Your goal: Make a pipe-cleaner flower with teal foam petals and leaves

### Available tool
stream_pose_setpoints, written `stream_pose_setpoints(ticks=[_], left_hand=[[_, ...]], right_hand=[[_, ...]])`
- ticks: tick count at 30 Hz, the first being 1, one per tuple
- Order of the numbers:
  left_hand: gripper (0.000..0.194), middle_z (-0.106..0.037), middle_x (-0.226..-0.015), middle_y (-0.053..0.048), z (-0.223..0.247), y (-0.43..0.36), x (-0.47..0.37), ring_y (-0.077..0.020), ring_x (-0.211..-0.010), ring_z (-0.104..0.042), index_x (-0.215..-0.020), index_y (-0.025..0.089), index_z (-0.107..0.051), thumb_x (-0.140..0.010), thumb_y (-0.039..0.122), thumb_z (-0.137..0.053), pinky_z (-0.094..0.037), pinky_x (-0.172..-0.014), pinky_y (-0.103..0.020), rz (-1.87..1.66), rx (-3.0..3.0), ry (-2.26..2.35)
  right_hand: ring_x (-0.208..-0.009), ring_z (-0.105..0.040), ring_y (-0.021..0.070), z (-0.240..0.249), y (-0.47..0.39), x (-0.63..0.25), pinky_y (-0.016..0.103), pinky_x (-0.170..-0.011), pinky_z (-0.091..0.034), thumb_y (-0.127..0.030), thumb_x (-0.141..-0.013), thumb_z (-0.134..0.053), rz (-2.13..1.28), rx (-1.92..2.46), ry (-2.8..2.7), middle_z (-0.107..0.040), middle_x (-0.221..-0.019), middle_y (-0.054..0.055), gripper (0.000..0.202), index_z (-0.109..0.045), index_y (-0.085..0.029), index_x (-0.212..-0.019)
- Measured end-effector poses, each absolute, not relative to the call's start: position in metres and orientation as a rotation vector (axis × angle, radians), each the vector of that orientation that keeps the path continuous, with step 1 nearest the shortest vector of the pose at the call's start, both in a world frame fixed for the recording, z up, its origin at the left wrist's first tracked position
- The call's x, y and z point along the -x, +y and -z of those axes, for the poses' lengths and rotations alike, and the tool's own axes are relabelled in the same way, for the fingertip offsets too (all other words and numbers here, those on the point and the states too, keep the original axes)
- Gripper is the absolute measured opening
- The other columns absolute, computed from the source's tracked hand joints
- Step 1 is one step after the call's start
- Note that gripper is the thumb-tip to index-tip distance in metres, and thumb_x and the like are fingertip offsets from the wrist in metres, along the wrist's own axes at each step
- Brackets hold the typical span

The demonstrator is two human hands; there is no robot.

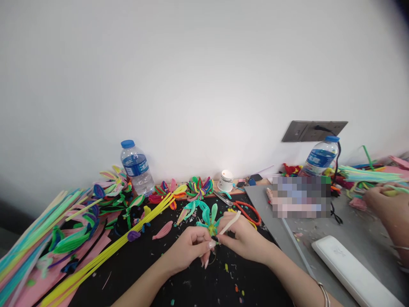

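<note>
My left hand (193, 249) and my right hand (246, 239) meet over the black mat (188, 285), fingertips pinched together. Both are closed at the base of a teal pipe-cleaner flower (209, 218) with a yellow-green middle. A cream pipe-cleaner strip (232, 221) sticks up from the fingers of my right hand. Something small and black shows at the fingertips, too small to name. Just behind my right hand lie orange-handled scissors (247, 211). A loose pink petal (162, 230) rests to the left of my left hand.
Several finished pipe-cleaner flowers (200, 187) line the back, near a paper cup (226, 181) and a water bottle (136, 168). Long yellow pipe cleaners (118, 245) run along the left. A white case (354, 270) lies right, where another person's hand (383, 200) works.
</note>
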State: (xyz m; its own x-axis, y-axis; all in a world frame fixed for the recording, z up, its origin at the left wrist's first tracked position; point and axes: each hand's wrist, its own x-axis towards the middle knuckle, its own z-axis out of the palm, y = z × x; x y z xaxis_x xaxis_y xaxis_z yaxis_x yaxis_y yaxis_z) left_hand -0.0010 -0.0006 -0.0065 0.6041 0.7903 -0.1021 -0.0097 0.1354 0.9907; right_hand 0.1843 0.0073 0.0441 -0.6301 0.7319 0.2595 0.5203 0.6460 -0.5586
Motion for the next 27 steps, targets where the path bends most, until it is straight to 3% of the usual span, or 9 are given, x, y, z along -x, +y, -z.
stream_pose_setpoints(ticks=[6, 12, 16, 21, 23, 27], left_hand=[[0.028, -0.054, -0.055, 0.000, 0.000, -0.009, -0.003, -0.0122, -0.056, -0.049, -0.056, 0.017, -0.048, -0.083, 0.023, -0.045, -0.034, -0.058, -0.023, -0.836, -1.927, 1.028], [0.023, -0.054, -0.048, 0.001, 0.004, -0.002, -0.001, -0.0097, -0.045, -0.046, -0.065, 0.015, -0.051, -0.082, 0.031, -0.051, -0.033, -0.051, -0.021, -0.758, -1.399, 0.814], [0.022, -0.049, -0.040, 0.005, 0.005, 0.003, 0.004, -0.0056, -0.036, -0.037, -0.064, 0.014, -0.051, -0.079, 0.029, -0.057, -0.025, -0.044, -0.019, -0.746, -1.023, 0.622], [0.018, -0.042, -0.035, 0.007, 0.003, 0.005, 0.010, -0.0038, -0.031, -0.029, -0.062, 0.014, -0.052, -0.076, 0.022, -0.060, -0.025, -0.039, -0.018, -0.710, -0.792, 0.481], [0.017, -0.042, -0.035, 0.007, 0.003, 0.006, 0.011, -0.0036, -0.030, -0.028, -0.062, 0.013, -0.053, -0.076, 0.020, -0.060, -0.025, -0.038, -0.018, -0.697, -0.766, 0.462], [0.015, -0.042, -0.035, 0.007, 0.005, 0.006, 0.011, -0.0036, -0.029, -0.030, -0.061, 0.012, -0.055, -0.074, 0.018, -0.061, -0.028, -0.038, -0.018, -0.651, -0.760, 0.442]], right_hand=[[-0.045, -0.038, 0.0071, -0.029, 0.010, -0.180, 0.018, -0.043, -0.026, -0.011, -0.075, -0.048, -1.202, 1.205, -2.082, -0.045, -0.049, -0.004, 0.022, -0.057, -0.013, -0.056], [-0.048, -0.041, 0.0070, -0.036, 0.019, -0.192, 0.018, -0.046, -0.029, -0.027, -0.084, -0.046, -1.487, 1.081, -1.925, -0.055, -0.055, 0.000, 0.033, -0.063, -0.010, -0.062], [-0.047, -0.038, 0.0064, -0.048, 0.024, -0.202, 0.019, -0.043, -0.028, -0.031, -0.082, -0.052, -1.387, 1.038, -1.902, -0.056, -0.060, 0.000, 0.026, -0.066, -0.011, -0.075], [-0.059, -0.048, 0.0082, -0.052, 0.023, -0.203, 0.020, -0.049, -0.036, -0.018, -0.079, -0.057, -1.042, 0.855, -1.935, -0.060, -0.101, 0.006, 0.018, -0.066, -0.018, -0.094], [-0.065, -0.052, 0.0102, -0.051, 0.021, -0.201, 0.021, -0.051, -0.038, -0.017, -0.079, -0.059, -0.944, 0.819, -2.038, -0.061, -0.102, 0.006, 0.021, -0.065, -0.020, -0.098], [-0.085, -0.057, 0.0157, -0.042, 0.020, -0.194, 0.026, -0.072, -0.042, -0.020, -0.078, -0.062, -0.678, 0.705, -2.251, -0.066, -0.094, 0.005, 0.020, -0.066, -0.020, -0.097]])
